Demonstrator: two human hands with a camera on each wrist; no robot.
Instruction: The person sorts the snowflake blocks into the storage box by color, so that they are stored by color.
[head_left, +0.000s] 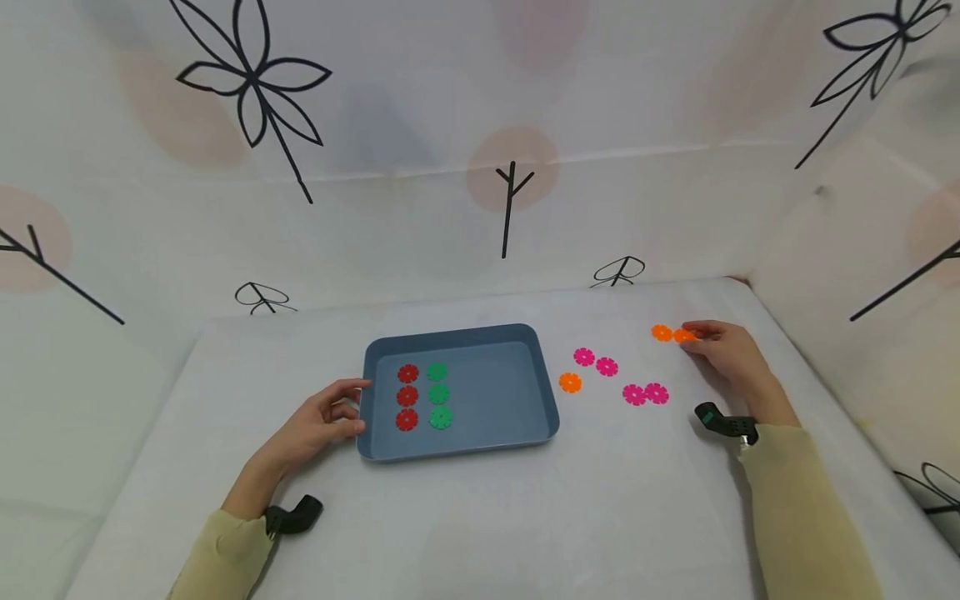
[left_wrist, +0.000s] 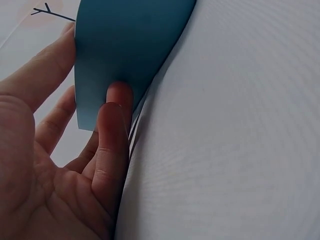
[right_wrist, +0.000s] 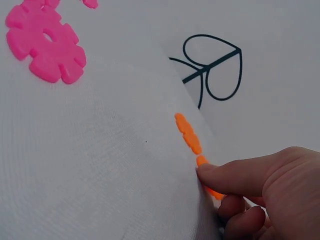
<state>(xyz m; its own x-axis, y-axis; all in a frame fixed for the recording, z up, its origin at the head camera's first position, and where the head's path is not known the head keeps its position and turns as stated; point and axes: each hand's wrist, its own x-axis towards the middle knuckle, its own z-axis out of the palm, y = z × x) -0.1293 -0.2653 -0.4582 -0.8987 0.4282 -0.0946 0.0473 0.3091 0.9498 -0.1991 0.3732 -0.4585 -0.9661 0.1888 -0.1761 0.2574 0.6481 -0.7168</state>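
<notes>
My right hand (head_left: 723, 350) pinches an orange flower-shaped plastic disc (head_left: 681, 336) at the far right of the table. Its thumb covers part of that disc (right_wrist: 201, 160) in the right wrist view. A second orange disc (head_left: 662, 332) lies just left of it. At the blue-grey tray (head_left: 495, 442), my left hand (head_left: 318, 425) rests its fingertips against the left end. The left wrist view shows fingers (left_wrist: 111, 130) spread along the tray's outer wall (left_wrist: 125, 45). Inside the tray stand two columns, red discs (head_left: 407, 396) and green discs (head_left: 438, 393), on its left side.
A single orange disc (head_left: 570, 382) lies close to the tray's right side. Pink discs lie in two pairs, one upper pair (head_left: 584, 357) and one lower pair (head_left: 634, 395). White cloth (head_left: 480, 525) covers the table, and a patterned curtain (head_left: 420, 233) hangs behind.
</notes>
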